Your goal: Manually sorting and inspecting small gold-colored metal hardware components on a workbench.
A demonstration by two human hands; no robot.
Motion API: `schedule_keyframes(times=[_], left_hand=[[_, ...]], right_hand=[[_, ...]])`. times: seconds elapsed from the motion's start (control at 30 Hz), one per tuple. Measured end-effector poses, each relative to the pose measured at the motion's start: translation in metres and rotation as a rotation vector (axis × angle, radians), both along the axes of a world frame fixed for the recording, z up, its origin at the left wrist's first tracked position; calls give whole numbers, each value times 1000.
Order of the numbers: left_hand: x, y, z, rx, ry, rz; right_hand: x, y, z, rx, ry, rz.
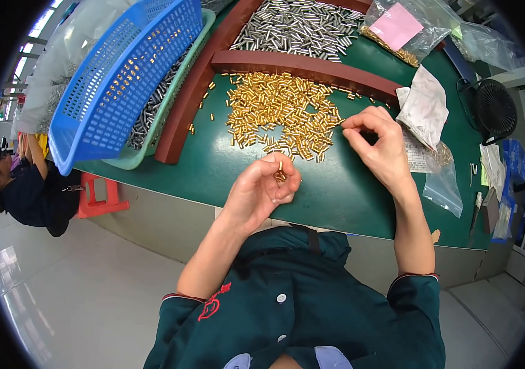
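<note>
A loose pile of small brass-coloured cylinders (281,107) is spread over the green tabletop (213,178) in front of me. My left hand (253,194) is at the near side of the pile, palm up with fingers curled round a few of the same cylinders; one stands upright between thumb and forefinger. At the pile's right edge, my right hand (376,144) has thumb and forefinger pinched together. Brass pieces lie right by its fingertips, and whether one is in the pinch is too small to tell.
Dark red bars (305,64) fence the pile behind and left. Beyond lie silver pins (299,27). A blue basket (96,104) leans in a green basket (170,117) at left. On the right are a white cloth (422,101), plastic bags and a black fan (496,107). Someone sits far left.
</note>
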State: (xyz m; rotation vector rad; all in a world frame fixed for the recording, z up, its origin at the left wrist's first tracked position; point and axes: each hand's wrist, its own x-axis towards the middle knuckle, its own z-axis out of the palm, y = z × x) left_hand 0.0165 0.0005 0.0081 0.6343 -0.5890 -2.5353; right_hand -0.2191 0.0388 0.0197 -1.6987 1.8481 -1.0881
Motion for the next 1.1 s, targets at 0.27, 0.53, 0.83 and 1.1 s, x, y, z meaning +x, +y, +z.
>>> schedule_keyframes(times=[0.27, 0.53, 0.83, 1.1], left_hand=[[2, 1, 2, -23, -23, 13], [1, 4, 3, -68, -94, 17], [-1, 5, 6, -104, -138, 18], [-1, 6, 7, -114, -171, 20]], right_hand=[[8, -1, -4, -62, 197, 151], [13, 1, 0, -41, 199, 244], [19, 6, 1, -15, 168, 328], [19, 6, 3, -1, 199, 306]])
